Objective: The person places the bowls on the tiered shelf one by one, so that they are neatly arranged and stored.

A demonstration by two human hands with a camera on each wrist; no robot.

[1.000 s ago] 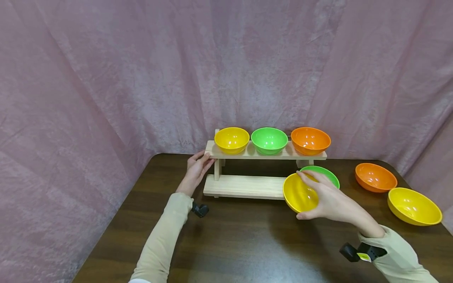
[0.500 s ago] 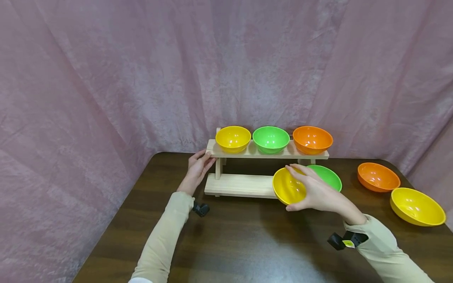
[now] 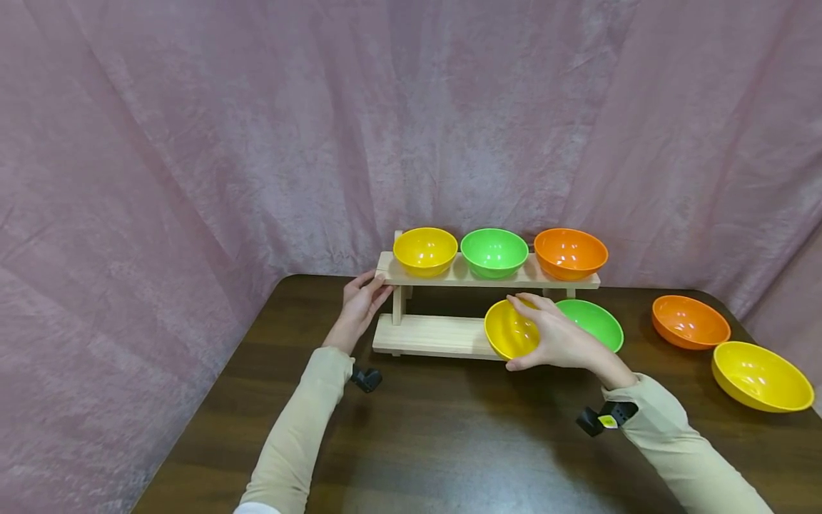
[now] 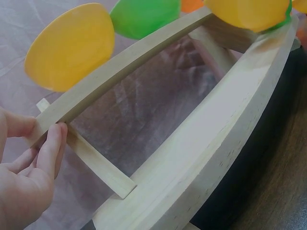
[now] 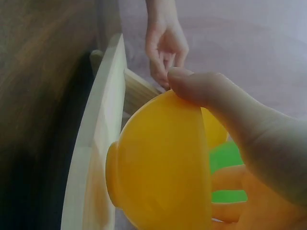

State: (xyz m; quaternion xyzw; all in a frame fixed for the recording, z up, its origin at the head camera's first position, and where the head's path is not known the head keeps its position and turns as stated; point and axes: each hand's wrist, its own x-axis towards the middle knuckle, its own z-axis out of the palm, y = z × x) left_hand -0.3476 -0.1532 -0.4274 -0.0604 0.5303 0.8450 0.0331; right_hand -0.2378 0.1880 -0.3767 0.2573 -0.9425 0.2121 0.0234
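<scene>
Three yellow bowls (image 3: 425, 251), two green bowls (image 3: 494, 253) and two orange bowls (image 3: 570, 254) share one tabletop (image 3: 411, 435) and one wooden rack (image 3: 494, 283). At the lower shelf (image 3: 430, 335), the right hand (image 3: 559, 334) holds a tilted yellow bowl (image 3: 507, 333) between thumb and fingers, mouth toward the palm; being round, it has no long axis. The left hand (image 3: 359, 307) grips the wooden rack's upper left end. Since a second ago, the held bowl has shifted left.
</scene>
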